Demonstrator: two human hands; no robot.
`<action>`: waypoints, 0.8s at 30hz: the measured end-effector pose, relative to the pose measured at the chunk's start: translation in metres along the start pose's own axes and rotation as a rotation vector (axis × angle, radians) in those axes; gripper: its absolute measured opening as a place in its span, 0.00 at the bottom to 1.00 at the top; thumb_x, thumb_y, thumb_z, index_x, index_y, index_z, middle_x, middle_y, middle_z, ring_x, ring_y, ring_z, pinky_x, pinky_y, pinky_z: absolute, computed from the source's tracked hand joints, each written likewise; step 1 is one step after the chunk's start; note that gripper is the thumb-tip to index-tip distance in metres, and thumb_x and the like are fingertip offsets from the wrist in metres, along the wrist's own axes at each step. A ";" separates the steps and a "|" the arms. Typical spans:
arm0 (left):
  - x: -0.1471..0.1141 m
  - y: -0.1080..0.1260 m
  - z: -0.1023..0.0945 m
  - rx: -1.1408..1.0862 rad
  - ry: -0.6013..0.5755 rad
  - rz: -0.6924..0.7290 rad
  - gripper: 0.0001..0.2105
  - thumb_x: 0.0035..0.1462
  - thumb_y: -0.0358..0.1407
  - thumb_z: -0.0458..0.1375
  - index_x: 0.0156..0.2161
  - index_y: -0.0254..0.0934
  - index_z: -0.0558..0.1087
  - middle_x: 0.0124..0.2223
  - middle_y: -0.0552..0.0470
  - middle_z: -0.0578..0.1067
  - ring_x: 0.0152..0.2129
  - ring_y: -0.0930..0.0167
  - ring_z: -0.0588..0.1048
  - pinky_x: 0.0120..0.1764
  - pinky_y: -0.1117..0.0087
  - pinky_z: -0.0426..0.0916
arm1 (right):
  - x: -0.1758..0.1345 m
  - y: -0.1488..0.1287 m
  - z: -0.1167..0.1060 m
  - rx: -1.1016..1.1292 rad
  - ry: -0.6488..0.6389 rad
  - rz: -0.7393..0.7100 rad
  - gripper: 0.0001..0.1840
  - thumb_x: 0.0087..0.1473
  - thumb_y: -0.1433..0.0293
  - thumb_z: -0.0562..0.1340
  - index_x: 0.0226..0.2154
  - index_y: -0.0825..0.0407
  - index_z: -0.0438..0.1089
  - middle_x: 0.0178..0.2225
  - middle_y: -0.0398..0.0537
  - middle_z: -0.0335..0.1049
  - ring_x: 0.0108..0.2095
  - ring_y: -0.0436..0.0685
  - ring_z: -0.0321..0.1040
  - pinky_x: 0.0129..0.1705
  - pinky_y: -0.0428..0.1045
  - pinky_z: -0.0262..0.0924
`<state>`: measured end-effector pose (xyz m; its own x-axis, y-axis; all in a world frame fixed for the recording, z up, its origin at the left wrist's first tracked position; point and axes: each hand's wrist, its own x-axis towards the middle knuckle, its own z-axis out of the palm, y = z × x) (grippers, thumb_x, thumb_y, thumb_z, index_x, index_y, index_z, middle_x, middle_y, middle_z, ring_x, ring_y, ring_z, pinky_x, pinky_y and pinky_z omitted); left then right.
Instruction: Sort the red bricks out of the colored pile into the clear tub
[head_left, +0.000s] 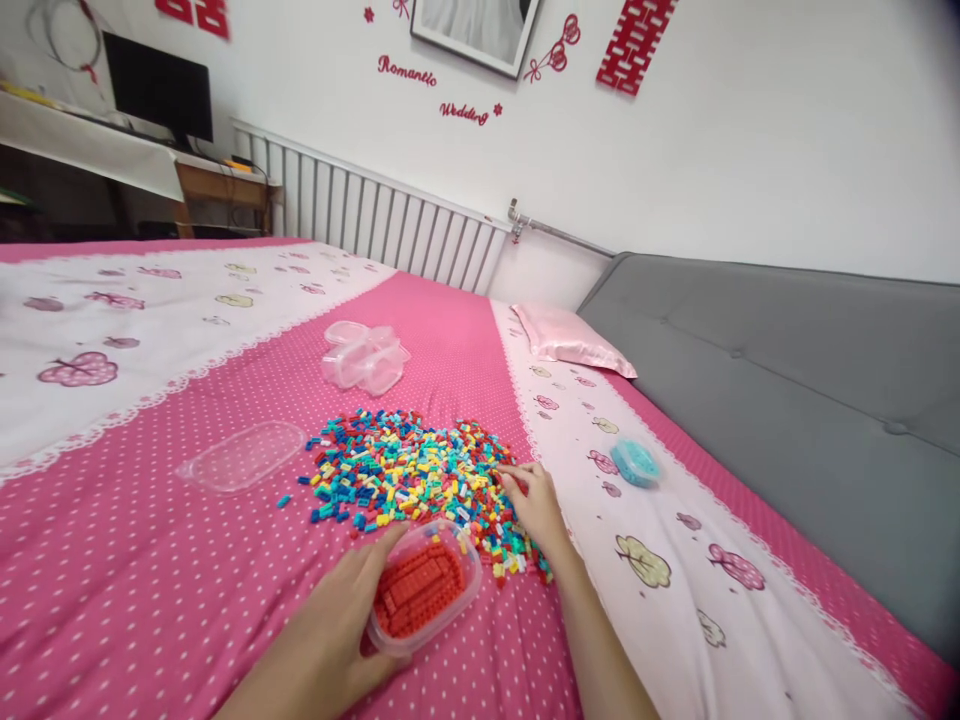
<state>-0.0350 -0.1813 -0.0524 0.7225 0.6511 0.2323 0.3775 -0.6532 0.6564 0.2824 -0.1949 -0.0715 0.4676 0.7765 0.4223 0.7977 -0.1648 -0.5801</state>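
Observation:
My left hand (346,612) is wrapped round the near-left side of a clear plastic container (466,592), tilted on the bed. Inside it, red toy bricks (420,590) lie packed in rows. Beyond the container spreads a loose pile of small bricks (405,460) in red, blue, green, yellow and white. At the pile's right side, my right hand (534,500) has its thumb and forefinger drawn together among the bricks. Whatever is between those fingertips is too small to make out.
A clear lid (246,456) lies left of the pile. Stacked clear containers (364,356) sit behind it. To the right stands a closed container with turquoise contents (635,463). A pink pillow (571,340) rests by the grey headboard (780,390).

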 end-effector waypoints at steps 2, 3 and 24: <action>-0.001 -0.003 0.002 -0.018 0.019 -0.005 0.39 0.50 0.32 0.60 0.67 0.48 0.52 0.65 0.50 0.66 0.60 0.61 0.68 0.60 0.61 0.66 | 0.011 -0.001 0.005 -0.034 0.007 0.009 0.16 0.62 0.65 0.56 0.36 0.50 0.79 0.39 0.52 0.73 0.43 0.59 0.70 0.50 0.55 0.62; -0.001 -0.005 0.005 -0.026 0.025 -0.003 0.41 0.49 0.31 0.60 0.67 0.49 0.52 0.66 0.50 0.65 0.60 0.61 0.67 0.60 0.61 0.65 | 0.018 -0.001 0.009 -0.052 0.009 0.015 0.15 0.63 0.66 0.56 0.36 0.51 0.78 0.39 0.51 0.73 0.43 0.58 0.70 0.50 0.55 0.63; -0.003 0.009 -0.003 -0.036 -0.058 -0.039 0.39 0.51 0.31 0.59 0.68 0.43 0.51 0.68 0.43 0.61 0.64 0.58 0.62 0.64 0.52 0.58 | 0.069 -0.003 0.035 0.030 -0.063 0.088 0.19 0.62 0.62 0.61 0.53 0.52 0.67 0.53 0.52 0.68 0.48 0.59 0.70 0.48 0.59 0.68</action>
<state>-0.0353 -0.1878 -0.0449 0.7407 0.6514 0.1645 0.3857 -0.6127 0.6898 0.2988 -0.1191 -0.0650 0.5094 0.7968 0.3250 0.7427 -0.2163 -0.6337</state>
